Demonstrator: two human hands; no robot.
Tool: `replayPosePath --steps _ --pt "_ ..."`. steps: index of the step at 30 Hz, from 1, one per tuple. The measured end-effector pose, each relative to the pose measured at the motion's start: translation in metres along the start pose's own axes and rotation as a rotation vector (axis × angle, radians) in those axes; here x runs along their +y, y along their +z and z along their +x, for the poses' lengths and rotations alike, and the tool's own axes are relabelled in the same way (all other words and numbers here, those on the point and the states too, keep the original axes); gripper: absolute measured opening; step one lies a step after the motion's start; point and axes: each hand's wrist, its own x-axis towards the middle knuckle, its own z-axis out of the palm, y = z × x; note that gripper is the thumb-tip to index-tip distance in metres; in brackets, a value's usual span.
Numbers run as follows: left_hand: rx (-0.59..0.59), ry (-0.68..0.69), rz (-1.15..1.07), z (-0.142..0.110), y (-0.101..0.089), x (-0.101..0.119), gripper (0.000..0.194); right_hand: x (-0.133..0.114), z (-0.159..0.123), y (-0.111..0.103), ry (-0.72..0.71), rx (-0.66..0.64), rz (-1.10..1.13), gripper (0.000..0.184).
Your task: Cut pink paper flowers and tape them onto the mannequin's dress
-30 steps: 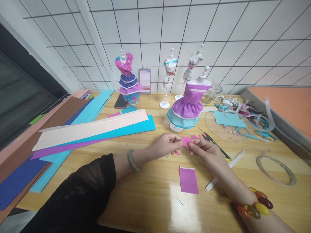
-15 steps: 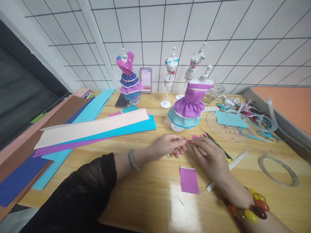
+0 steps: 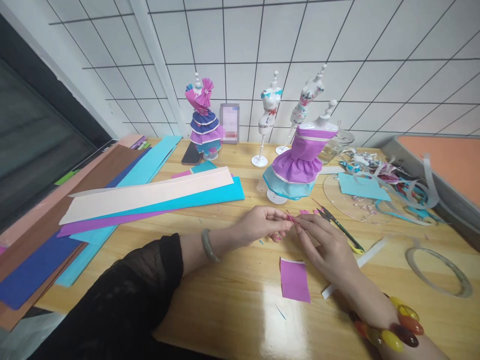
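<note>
My left hand [image 3: 264, 223] and my right hand [image 3: 324, 242] meet above the wooden table, fingertips pinched together. Between them is a small, thin pink strip [image 3: 290, 216], mostly covered by the fingers; whether it is paper or ribbon I cannot tell. Just below lies a purple paper rectangle [image 3: 295, 281] with a white top edge. Beyond the hands stands a mannequin in a purple and light-blue dress [image 3: 302, 162]. Scissors [image 3: 341, 227] with dark blades and yellow on the handle lie past my right hand, near small pink scraps [image 3: 305, 212].
Folded crepe paper sheets [image 3: 150, 195] cover the left side. A dressed mannequin [image 3: 205, 120], a phone [image 3: 229, 122] and two bare mannequins stand at the back. On the right are a light-blue paper piece [image 3: 363, 186], ribbon scraps, a tape roll [image 3: 438, 272] and an orange-topped box [image 3: 442, 165].
The view has shifted slightly, so the table items sit a little farther right. My fingers have moved slightly on the pink strip, and more of it shows between the fingertips.
</note>
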Motion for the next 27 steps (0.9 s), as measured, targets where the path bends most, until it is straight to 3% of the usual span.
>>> replayPosePath --steps 27 --pt "0.044 0.012 0.146 0.0044 -0.0031 -0.0091 0.028 -0.0023 -0.0015 0.003 0.041 -0.023 0.033 0.017"
